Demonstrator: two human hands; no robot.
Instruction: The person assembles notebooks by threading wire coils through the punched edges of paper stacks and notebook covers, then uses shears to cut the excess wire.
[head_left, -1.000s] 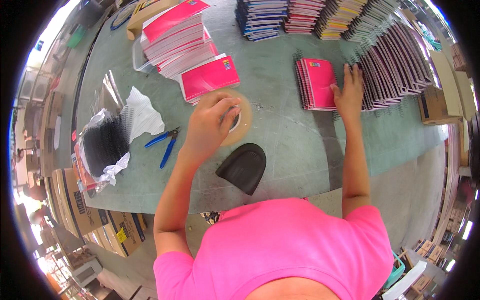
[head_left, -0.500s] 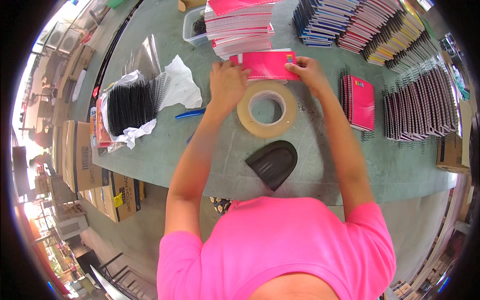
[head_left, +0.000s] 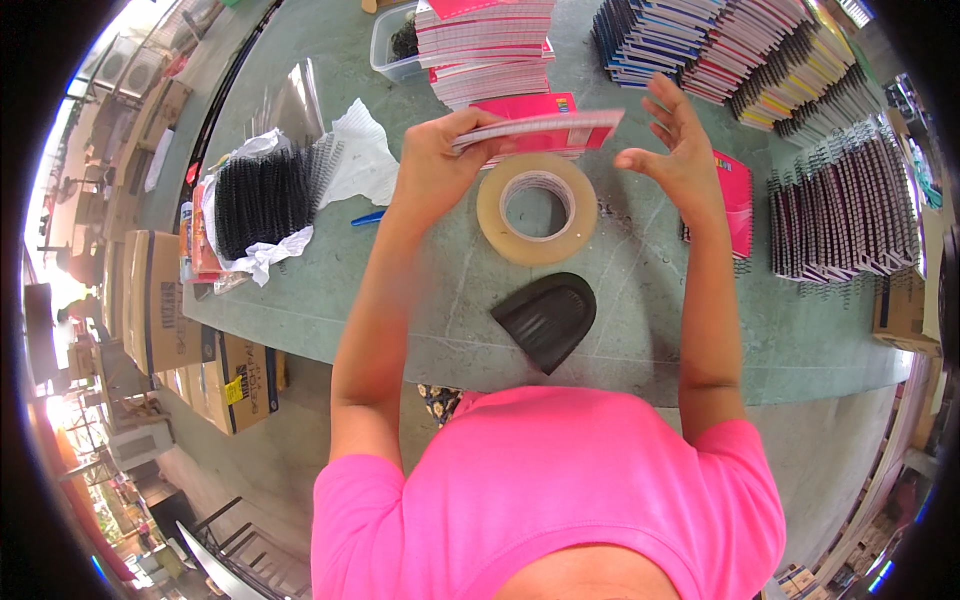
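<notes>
Left hand (head_left: 432, 158) now has a pink notebook (head_left: 540, 131) lifted off the tabletop (head_left: 640, 300), fingers wrapped around its left end, held roughly level and edge-on over the tape roll (head_left: 537, 208). 0.5 s ago both hands were pressed down on that notebook where it lay flat just in front of the tall notebook stack (head_left: 487, 45); 1.0 s ago the left hand was on the tape roll and the right hand was out by the pink notebook on the right. So the pick-up is done and the book is in the air, carried by 1 hand.

Right hand (head_left: 678, 150) is open, fingers spread and slightly curled, holding nothing. It sits just beside the notebook's right end, close but apart as far as I can tell. Reads like it let go or is about to re-grip; judgement only.

Another pink notebook (head_left: 738, 200) lies flat on the tabletop under and right of the right forearm. Tape roll lies flat, not touched now. Black wedge-shaped object (head_left: 545, 318) sits near the tabletop's near edge, untouched.

Left side: black spiral bindings (head_left: 262, 198) in a plastic bag, white crumpled sheet (head_left: 355, 155), blue-handled tool (head_left: 367, 217) mostly hidden behind the left forearm. Upper right: rows of spiral notebooks (head_left: 840, 205) standing on edge, more stacks (head_left: 700, 50) behind.
</notes>
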